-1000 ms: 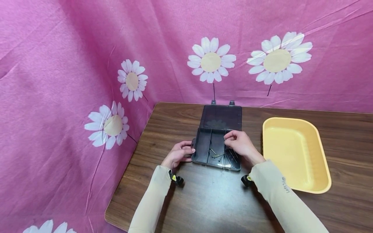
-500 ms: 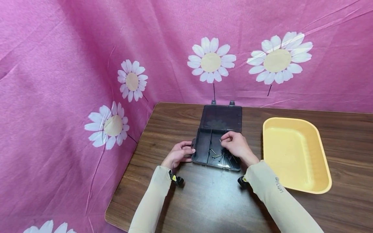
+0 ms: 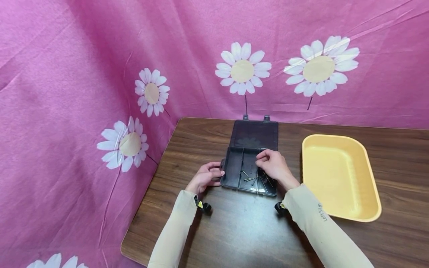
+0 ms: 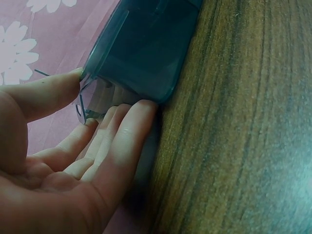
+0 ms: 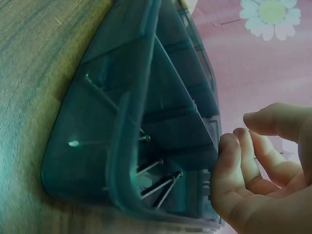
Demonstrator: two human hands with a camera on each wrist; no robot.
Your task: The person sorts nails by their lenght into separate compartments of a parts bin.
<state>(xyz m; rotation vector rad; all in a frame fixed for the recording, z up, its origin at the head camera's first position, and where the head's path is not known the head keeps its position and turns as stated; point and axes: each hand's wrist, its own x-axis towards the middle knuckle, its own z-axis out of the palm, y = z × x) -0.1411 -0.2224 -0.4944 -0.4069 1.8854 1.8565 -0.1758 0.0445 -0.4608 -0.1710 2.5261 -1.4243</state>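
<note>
A dark translucent divided box (image 3: 231, 166) lies on the table with its lid (image 3: 254, 133) folded back. My left hand (image 3: 205, 177) holds the box's left side, thumb at the rim and fingertips against the side tab (image 4: 83, 105). Over the far right part of the box is my right hand (image 3: 275, 166); its thumb and fingertips are apart, with nothing between them in the right wrist view. A thin metal screw or nail (image 3: 250, 169) lies in the middle compartment, near several others (image 3: 248, 179). More of them (image 5: 163, 184) lean in the right compartment. The left compartment holds none.
To the right on the wooden table (image 3: 234, 230) stands a yellow plastic tub (image 3: 372, 186). A pink flowered cloth (image 3: 194, 56) hangs behind the table and along its left side.
My right hand shifted left over the middle compartment, released a screw or nail there, then drew back slightly right with thumb and fingers apart. My left hand stayed on the box.
</note>
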